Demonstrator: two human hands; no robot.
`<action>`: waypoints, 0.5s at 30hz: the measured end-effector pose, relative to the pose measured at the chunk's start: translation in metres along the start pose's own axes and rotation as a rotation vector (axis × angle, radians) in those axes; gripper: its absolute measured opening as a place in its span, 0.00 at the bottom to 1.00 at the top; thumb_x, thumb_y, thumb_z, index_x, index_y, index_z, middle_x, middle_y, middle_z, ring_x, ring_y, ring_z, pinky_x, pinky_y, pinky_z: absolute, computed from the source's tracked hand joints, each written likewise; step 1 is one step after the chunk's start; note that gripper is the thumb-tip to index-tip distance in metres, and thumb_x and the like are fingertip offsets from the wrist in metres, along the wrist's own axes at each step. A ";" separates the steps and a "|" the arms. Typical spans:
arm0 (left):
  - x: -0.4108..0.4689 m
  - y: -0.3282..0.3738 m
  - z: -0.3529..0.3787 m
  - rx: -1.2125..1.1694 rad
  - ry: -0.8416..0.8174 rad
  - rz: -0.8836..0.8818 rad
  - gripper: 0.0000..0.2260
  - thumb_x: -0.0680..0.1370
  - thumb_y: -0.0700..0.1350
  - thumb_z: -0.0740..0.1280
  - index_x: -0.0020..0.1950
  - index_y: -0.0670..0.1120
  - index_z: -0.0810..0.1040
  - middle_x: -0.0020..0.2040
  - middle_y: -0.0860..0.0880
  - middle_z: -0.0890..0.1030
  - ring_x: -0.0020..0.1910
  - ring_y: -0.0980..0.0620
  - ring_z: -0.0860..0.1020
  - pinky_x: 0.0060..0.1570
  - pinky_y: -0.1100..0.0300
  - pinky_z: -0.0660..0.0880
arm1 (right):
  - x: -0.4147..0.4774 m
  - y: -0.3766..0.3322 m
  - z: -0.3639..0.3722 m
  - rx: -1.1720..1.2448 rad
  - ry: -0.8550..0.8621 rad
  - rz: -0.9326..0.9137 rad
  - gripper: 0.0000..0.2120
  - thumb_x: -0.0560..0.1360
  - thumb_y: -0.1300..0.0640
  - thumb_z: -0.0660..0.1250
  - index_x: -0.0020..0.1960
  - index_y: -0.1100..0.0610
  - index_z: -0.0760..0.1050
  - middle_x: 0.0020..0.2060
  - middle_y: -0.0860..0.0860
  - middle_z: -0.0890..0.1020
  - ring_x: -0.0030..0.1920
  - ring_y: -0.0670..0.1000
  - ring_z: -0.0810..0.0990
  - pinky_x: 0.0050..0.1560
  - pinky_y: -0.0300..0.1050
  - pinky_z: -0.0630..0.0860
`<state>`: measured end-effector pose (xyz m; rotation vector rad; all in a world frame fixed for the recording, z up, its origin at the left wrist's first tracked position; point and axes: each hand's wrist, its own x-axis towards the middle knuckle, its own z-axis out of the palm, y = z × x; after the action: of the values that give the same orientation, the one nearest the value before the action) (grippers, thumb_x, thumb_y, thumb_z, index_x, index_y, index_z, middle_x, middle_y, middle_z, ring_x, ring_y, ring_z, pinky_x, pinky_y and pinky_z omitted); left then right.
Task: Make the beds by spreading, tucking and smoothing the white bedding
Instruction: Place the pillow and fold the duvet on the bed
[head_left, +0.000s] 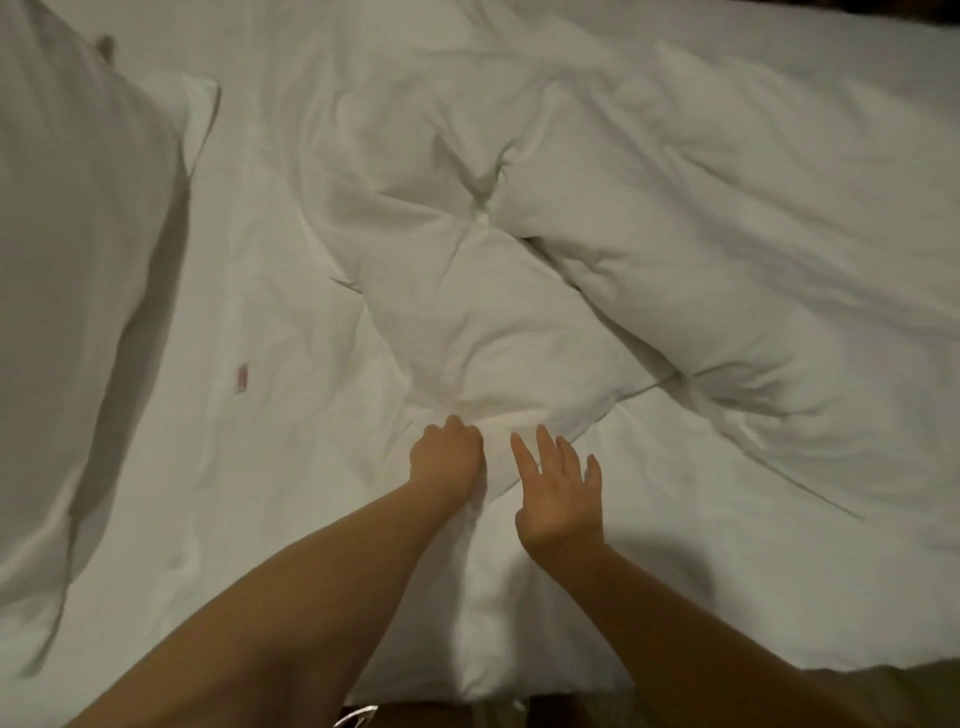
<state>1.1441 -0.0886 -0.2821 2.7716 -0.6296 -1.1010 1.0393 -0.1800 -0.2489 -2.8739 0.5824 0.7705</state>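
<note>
At six o'clock, spreading step: my left hand (447, 460) clutches the duvet (467, 312), right hand (563, 499) flat (released); next, probably draw it smooth.

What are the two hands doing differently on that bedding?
The left hand is curled, gripping a fold of the white duvet; the right hand is open with fingers spread. The left hand reaches slightly farther forward than the right hand. Both are bare, close together, over the same rumpled duvet.
</note>
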 end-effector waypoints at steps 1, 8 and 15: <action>-0.002 0.000 0.001 -0.141 0.015 -0.106 0.12 0.79 0.45 0.59 0.62 0.45 0.70 0.62 0.43 0.68 0.58 0.41 0.71 0.55 0.51 0.72 | -0.001 0.001 -0.005 -0.003 -0.031 0.022 0.40 0.70 0.57 0.68 0.77 0.46 0.54 0.77 0.54 0.56 0.75 0.55 0.58 0.72 0.58 0.54; -0.007 0.031 0.022 -0.671 0.190 -0.052 0.14 0.82 0.47 0.54 0.67 0.47 0.65 0.56 0.41 0.78 0.52 0.42 0.78 0.46 0.58 0.69 | -0.005 0.005 0.002 -0.085 0.153 -0.104 0.42 0.62 0.56 0.76 0.74 0.51 0.65 0.71 0.56 0.69 0.69 0.58 0.70 0.67 0.60 0.65; -0.065 0.013 -0.020 -0.595 0.204 0.019 0.09 0.75 0.44 0.64 0.48 0.46 0.64 0.35 0.50 0.71 0.37 0.47 0.72 0.32 0.57 0.63 | -0.029 0.005 -0.015 -0.104 0.254 -0.171 0.42 0.69 0.59 0.72 0.77 0.53 0.55 0.74 0.58 0.63 0.72 0.60 0.65 0.67 0.63 0.63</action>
<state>1.1105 -0.0752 -0.2230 2.3083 -0.2459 -0.8137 1.0208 -0.1780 -0.2208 -3.0904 0.3219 0.4268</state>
